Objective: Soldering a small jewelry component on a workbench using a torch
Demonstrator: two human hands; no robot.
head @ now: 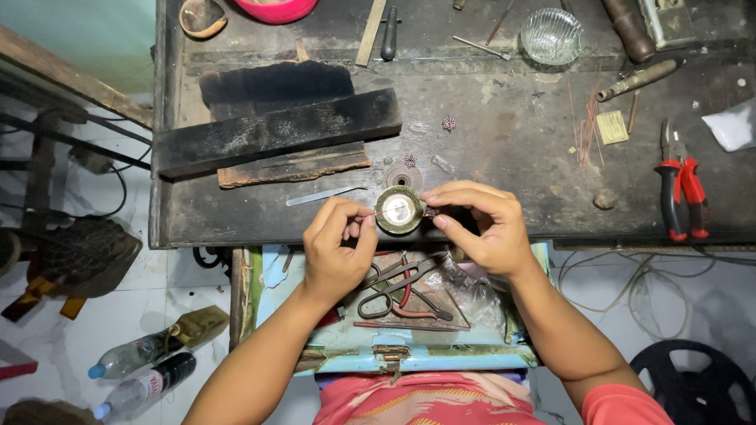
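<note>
At bench edge (236, 228): left hand (337, 248) pinched on thin wire (376, 212), right hand (480, 224) pinched on tiny ornament (430, 212) beside round disc (399, 210). Likely slip: loosened pinch, ornament dropped into open drawer (346, 346) among pliers (402, 295).

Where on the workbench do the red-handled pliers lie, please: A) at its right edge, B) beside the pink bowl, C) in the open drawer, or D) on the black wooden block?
A: the red-handled pliers lie at the right edge of the workbench, far from both hands.
</note>
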